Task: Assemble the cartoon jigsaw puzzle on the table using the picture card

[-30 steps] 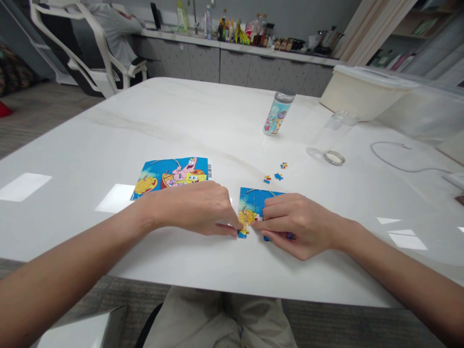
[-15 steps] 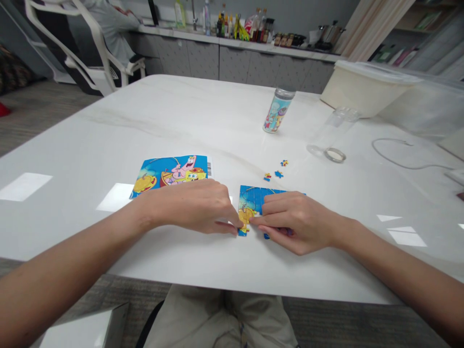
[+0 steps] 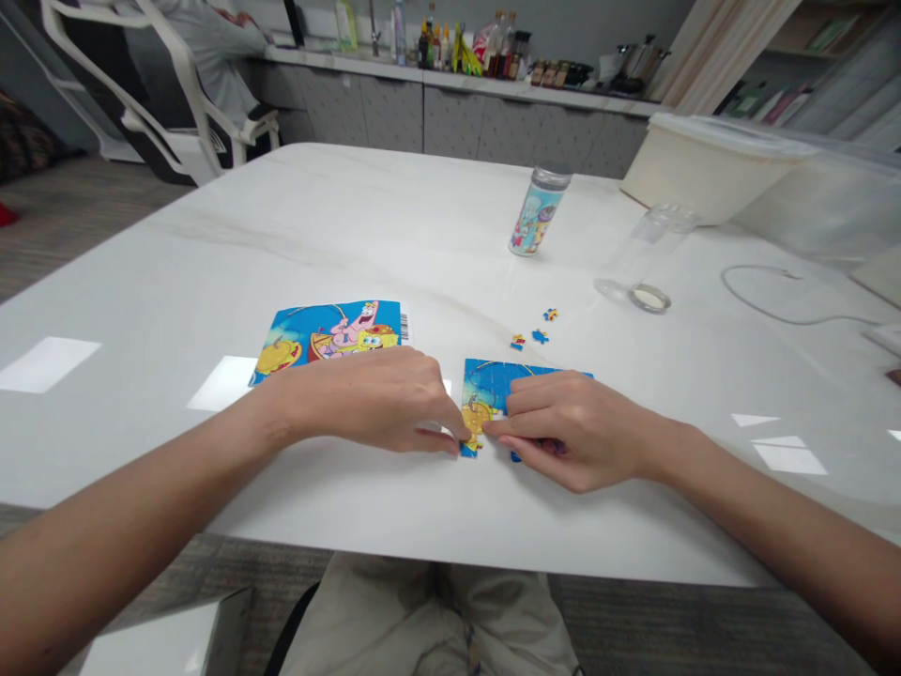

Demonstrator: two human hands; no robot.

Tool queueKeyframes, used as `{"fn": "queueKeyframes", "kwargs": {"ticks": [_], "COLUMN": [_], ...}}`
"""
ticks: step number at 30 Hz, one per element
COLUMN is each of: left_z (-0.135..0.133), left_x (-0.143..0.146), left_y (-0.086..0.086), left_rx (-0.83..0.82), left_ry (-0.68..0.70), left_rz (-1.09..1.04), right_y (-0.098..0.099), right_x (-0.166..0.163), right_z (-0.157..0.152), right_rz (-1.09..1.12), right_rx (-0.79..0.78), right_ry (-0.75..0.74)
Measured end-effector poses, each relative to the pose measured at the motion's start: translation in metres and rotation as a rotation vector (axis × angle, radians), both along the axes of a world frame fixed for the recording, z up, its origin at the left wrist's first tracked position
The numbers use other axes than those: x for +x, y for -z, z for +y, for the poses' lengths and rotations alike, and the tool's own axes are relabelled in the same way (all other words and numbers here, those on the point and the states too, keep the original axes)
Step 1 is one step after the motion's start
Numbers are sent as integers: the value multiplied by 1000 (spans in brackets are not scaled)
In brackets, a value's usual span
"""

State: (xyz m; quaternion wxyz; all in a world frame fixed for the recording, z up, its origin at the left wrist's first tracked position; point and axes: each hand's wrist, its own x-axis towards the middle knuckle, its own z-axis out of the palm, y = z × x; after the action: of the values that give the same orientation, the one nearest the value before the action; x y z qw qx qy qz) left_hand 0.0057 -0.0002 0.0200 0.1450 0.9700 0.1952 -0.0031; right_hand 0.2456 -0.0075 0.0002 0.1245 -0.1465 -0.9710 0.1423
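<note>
A partly assembled jigsaw puzzle [image 3: 485, 376] with blue and yellow cartoon art lies near the table's front edge. My left hand [image 3: 387, 399] curls at its lower left, forefinger and thumb gripping the edge pieces. From the right, my right hand [image 3: 570, 427] covers much of the puzzle, its fingers bent and the forefinger tip pressing beside the yellow part. A gap of white table shows between the puzzle's lower parts. Three loose puzzle pieces [image 3: 540, 336] lie just beyond. The cartoon picture sheet [image 3: 330, 329] is partly behind my left hand.
Farther back stand a cartoon-printed canister [image 3: 536, 218] and a clear jar [image 3: 644, 249] with a round lid [image 3: 649, 299] beside it. A cream bin [image 3: 704, 169] and a cable [image 3: 760, 272] are at right. Someone in grey [image 3: 204, 56] sits at the far left.
Both hands keep the same pose on the puzzle. The whole view has shifted very slightly; no piece has visibly moved on the table.
</note>
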Motion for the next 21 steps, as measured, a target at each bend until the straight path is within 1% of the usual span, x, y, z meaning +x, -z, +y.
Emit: {"fn": "queueKeyframes", "kwargs": {"ticks": [2, 3, 4, 5, 8, 9, 10, 12, 16, 21], "left_z": [0, 0, 0, 0, 0, 0, 0, 0, 0, 1], "left_x": [-1, -1, -2, -2, -3, -3, -3, -3, -3, -4], "left_y": [1, 2, 3, 4, 6, 6, 6, 5, 5, 7], "left_rx": [9, 11, 14, 19, 48, 55, 59, 53, 48, 67], "left_ry": [9, 11, 11, 10, 20, 22, 23, 21, 10, 13], "left_rz": [-10, -13, -17, -20, -29, -28, -23, -15, -6, 2], "right_y": [1, 2, 2, 2, 3, 4, 6, 10, 17, 20], "right_x": [0, 0, 1, 2, 11, 14, 17, 22, 23, 22], "right_z": [2, 4, 7, 11, 27, 32, 37, 43, 46, 47], "right_rz": [29, 65, 116, 170, 274, 269, 246, 172, 34, 48], "right_rx": [-6, -1, 12, 27, 66, 74, 79, 76, -15, -49], "right_ry": [4, 34, 101, 205, 590, 677, 730, 745, 666, 683]}}
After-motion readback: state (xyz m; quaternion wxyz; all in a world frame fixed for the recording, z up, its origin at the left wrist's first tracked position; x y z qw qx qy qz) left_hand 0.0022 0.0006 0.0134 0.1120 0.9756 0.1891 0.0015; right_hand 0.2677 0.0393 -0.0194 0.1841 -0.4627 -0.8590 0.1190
